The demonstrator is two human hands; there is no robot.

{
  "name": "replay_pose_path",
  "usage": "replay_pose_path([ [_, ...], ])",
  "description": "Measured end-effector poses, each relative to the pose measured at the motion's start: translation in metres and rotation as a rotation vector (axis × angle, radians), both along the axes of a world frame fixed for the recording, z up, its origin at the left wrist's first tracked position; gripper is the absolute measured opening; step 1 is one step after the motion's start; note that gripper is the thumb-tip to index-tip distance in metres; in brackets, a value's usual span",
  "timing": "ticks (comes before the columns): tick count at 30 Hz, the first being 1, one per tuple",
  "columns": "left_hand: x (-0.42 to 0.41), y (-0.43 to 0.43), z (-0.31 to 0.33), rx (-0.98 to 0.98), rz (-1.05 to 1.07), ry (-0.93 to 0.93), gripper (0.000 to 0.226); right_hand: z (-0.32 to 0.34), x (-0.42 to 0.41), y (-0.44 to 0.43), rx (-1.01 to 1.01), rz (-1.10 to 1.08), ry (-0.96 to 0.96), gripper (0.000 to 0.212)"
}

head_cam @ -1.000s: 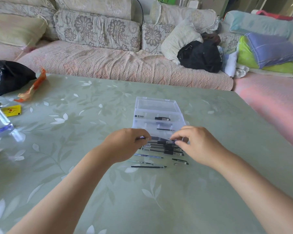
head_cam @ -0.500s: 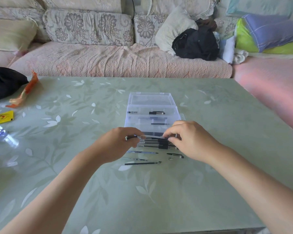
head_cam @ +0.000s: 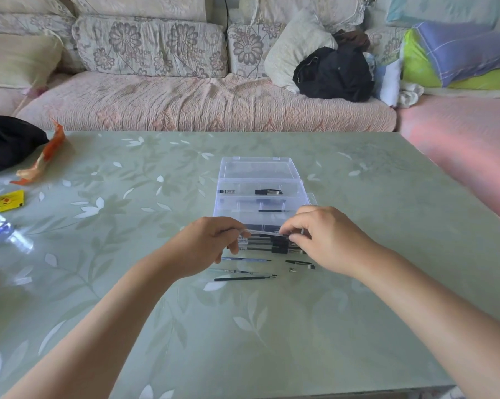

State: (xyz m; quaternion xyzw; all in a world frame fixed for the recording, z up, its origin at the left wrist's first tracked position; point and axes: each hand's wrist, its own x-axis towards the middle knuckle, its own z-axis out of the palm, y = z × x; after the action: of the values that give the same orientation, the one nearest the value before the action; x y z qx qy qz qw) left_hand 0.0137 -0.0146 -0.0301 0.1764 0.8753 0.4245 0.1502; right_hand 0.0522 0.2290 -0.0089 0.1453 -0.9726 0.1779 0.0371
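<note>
Your left grip (head_cam: 205, 249) and right grip (head_cam: 326, 240) each pinch an end of the thin clear plastic pen tube (head_cam: 261, 233), probably keeping it level for assembly.

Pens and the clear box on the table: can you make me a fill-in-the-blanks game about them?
1. The clear box on the table has its lid ____.
2. The left hand and the right hand pinch one thin pen by its two ____.
3. The bag at the table's left edge is ____.
4. The little packet on the table's left side is ____.
Missing words: open; ends; black; yellow.
</note>
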Motion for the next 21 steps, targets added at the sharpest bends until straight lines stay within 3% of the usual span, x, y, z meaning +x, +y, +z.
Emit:
replay_pose_path([
  [7,0.006,0.000,0.004,-0.173,-0.019,0.060,0.017,0.003,0.005,-0.009,0.014,0.069,0.087,0.022],
  [12,0.010,0.007,0.003,-0.170,-0.058,0.097,0.009,-0.002,0.007,-0.022,-0.065,0.112,0.128,0.015],
  [21,0.010,0.005,0.006,-0.140,-0.056,0.091,0.010,0.000,0.005,-0.007,-0.015,0.005,0.167,0.004],
])
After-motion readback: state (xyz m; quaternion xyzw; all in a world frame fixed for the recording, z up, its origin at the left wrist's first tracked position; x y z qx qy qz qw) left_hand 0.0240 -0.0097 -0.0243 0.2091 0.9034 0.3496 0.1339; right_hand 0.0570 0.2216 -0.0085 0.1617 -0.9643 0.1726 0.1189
